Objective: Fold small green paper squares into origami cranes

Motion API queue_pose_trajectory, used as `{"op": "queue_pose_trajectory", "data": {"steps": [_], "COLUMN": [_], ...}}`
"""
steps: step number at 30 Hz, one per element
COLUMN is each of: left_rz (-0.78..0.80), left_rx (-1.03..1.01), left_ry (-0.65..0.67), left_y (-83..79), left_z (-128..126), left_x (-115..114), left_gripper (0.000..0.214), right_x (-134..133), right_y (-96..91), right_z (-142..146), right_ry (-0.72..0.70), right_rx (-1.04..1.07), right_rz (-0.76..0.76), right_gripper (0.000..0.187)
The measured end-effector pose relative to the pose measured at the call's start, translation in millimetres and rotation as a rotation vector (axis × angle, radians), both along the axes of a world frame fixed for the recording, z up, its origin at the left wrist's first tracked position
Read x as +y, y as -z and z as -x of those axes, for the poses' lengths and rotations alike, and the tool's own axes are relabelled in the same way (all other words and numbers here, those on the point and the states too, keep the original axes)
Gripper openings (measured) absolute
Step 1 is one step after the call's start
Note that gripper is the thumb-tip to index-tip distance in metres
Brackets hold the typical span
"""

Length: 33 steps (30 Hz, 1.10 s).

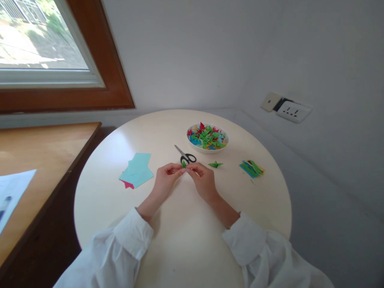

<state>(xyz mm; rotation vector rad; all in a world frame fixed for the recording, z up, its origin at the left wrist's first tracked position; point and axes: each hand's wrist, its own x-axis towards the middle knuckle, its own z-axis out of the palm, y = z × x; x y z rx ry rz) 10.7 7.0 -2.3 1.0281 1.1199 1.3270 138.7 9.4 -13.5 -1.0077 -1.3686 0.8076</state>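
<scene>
My left hand [166, 178] and my right hand [203, 179] meet over the middle of the round cream table [183, 240]. Both pinch a small folded green paper piece [183, 164] between their fingertips. Just behind the hands lie black-handled scissors [185, 155]. A finished green paper crane [215, 164] sits on the table right of my right hand. A white bowl [207, 138] full of small coloured paper cranes stands farther back. Both arms wear white sleeves.
Light blue paper sheets [137, 171] over a pink one lie left of my hands. Green, blue and yellow paper strips [252, 168] lie to the right. A wooden desk [39, 160] with a white sheet stands left, under a window. Wall sockets [292, 111] sit at the right.
</scene>
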Motion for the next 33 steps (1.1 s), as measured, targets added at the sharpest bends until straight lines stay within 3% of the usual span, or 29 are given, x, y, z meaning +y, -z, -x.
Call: {"op": "queue_pose_trajectory", "data": {"steps": [8, 20, 33], "left_rz": [0.007, -0.050, -0.061], "left_rx": [-0.036, -0.123, -0.052], "left_ry": [0.041, 0.147, 0.119], "left_y": [0.8, 0.7, -8.1], "left_z": [0.2, 0.0, 1.8], "left_x": [2.0, -0.1, -2.5], "left_gripper": [0.020, 0.021, 0.018], "right_x": [-2.8, -4.8, -7.1], "right_y": [-2.9, -4.3, -4.3], "right_z": [0.3, 1.7, 0.5], "right_ry": [0.042, 0.043, 0.008], "right_rx": [0.030, -0.027, -0.046], "right_rz": [0.043, -0.017, -0.026], "right_gripper": [0.008, 0.004, 0.005]}}
